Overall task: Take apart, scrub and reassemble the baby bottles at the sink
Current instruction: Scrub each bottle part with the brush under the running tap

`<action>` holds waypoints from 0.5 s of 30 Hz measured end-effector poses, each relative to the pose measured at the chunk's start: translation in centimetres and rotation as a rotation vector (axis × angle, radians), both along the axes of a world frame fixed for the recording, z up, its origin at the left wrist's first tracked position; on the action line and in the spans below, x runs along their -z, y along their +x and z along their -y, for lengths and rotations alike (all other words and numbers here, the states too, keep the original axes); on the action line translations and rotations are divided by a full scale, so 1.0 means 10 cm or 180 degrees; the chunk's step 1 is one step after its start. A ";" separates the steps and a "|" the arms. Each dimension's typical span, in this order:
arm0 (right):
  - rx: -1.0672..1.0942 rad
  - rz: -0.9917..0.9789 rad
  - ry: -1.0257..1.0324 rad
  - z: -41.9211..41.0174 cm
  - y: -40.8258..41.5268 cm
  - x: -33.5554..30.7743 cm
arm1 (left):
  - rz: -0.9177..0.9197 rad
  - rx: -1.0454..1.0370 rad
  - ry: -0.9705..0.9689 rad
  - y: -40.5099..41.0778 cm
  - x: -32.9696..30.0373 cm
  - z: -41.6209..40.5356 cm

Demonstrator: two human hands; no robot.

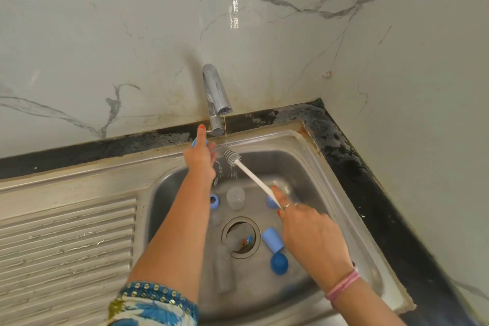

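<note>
Left of the tap (pixel 217 99), a ribbed drainboard (pixel 66 241) is seen, bare of bottle parts. Just left of the tap's base, the left hand (pixel 200 159) is raised, its index finger stretched up toward the tap lever; a small blue piece (pixel 195 142) seems to be pinched under the thumb, though too little of it shows to name it. Directly under the tap, a thin stream falls on the brush (pixel 230 156), whose white handle is gripped between the thumb and fingers of the right hand (pixel 312 238), lower right of the tap. Below the tap, in the sink (pixel 341 193), the bottles lie already taken apart: a clear bottle (pixel 235 198), a blue ring (pixel 214 201), a blue cap (pixel 273 239) and a blue dome (pixel 279 263) beside the drain (pixel 241 237). The brush is judged to be being wetted, so scrubbing is only starting. Next, a bottle must be lifted from the sink and the brush head worked inside it.
</note>
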State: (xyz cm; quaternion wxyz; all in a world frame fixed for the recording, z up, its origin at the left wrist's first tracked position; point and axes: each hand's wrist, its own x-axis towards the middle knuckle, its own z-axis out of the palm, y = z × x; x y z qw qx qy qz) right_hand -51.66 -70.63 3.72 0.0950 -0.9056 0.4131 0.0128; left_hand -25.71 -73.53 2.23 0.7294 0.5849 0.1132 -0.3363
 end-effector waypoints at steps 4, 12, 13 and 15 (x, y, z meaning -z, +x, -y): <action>0.0277 0.0141 0.0259 0.12 -0.12 -0.02 | 0.0391 0.1304 0.0042 0.06 -0.03 -0.04; 0.0560 0.0230 0.0786 0.17 -0.14 0.11 | 0.1562 0.1716 0.0595 -0.18 0.14 -0.07; 0.0581 0.0258 0.0851 0.17 -0.14 0.13 | 0.1627 0.1658 0.0591 -0.18 0.14 -0.08; 0.0612 0.0307 0.0989 0.17 -0.16 0.17 | 0.1722 0.1616 0.0513 -0.18 0.15 -0.10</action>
